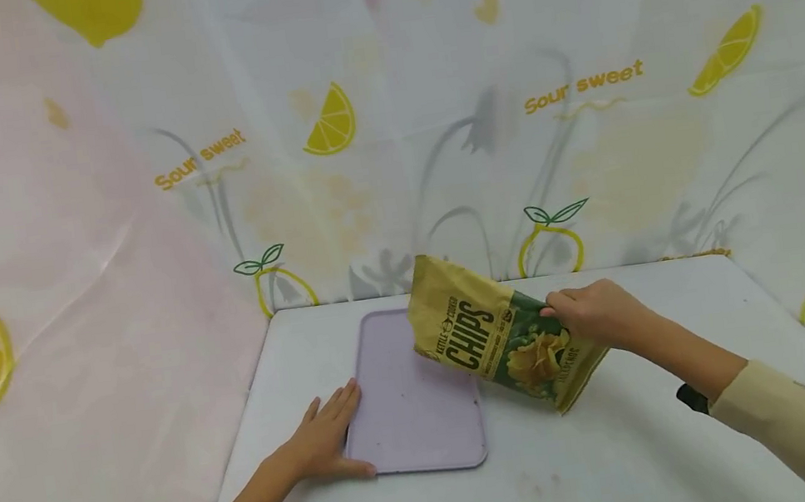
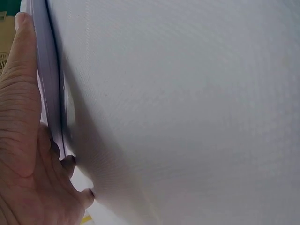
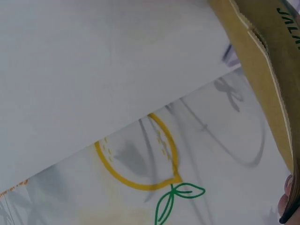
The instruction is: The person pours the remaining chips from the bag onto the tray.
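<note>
A tan and green bag of chips (image 1: pixel 491 332) hangs tilted above the right part of a flat purple tray (image 1: pixel 415 417). My right hand (image 1: pixel 602 312) grips the bag by its upper right side; in the right wrist view the bag's edge (image 3: pixel 269 70) runs down the right side, with a bit of the fingers at the lower corner. My left hand (image 1: pixel 327 436) lies at the tray's left edge, fingers straight and spread, thumb at the near corner. Seen from the left wrist, the hand (image 2: pixel 23 126) touches the tray's side (image 2: pixel 49 79).
A white table (image 1: pixel 594 462) bears the tray. A curtain (image 1: pixel 393 51) printed with lemons hangs at the table's back edge, and a pinkish one (image 1: pixel 104 338) hangs on the left. Dark wrist mounts (image 1: pixel 692 398) show by both sleeves.
</note>
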The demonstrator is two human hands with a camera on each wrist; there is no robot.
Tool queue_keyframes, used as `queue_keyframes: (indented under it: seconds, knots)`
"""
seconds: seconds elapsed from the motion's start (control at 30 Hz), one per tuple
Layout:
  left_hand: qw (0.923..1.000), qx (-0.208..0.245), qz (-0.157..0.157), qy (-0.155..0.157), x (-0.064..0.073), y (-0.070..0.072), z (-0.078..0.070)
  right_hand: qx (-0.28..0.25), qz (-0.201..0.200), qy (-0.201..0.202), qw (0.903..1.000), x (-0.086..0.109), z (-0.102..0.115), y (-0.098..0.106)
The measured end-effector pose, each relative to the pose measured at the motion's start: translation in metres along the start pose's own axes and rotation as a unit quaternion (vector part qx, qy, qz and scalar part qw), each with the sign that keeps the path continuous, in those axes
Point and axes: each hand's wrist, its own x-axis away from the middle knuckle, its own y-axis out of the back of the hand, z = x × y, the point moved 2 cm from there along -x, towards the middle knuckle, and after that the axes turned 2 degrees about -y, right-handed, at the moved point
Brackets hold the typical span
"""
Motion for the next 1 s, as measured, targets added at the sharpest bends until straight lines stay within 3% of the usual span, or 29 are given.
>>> queue_keyframes:
  seconds: [0.2, 0.4, 0.6, 0.8, 1.0]
  knots:
    - [1.0000, 0.008, 0.001, -0.002, 0.000, -0.002, -0.001, -0.011, 0.005, -0.023, 0.9997, 0.007, 0.002, -0.005]
    - [1.0000, 0.000, -0.003, 0.002, 0.002, -0.002, 0.002, -0.006, -0.006, -0.009, 0.9999, 0.002, -0.002, -0.003]
    - [1.0000, 0.002, 0.000, 0.002, 0.000, 0.000, 0.003, 0.004, -0.041, -0.036, 0.9985, -0.003, -0.012, 0.002]
    - [1.0000, -0.001, -0.007, 0.004, -0.001, 0.004, 0.005, -0.004, -0.017, -0.034, 0.9993, -0.005, -0.007, -0.002]
    - [0.9999, 0.009, 0.000, 0.006, -0.001, 0.000, 0.003, -0.001, -0.011, -0.033, 0.9994, -0.001, -0.005, -0.004]
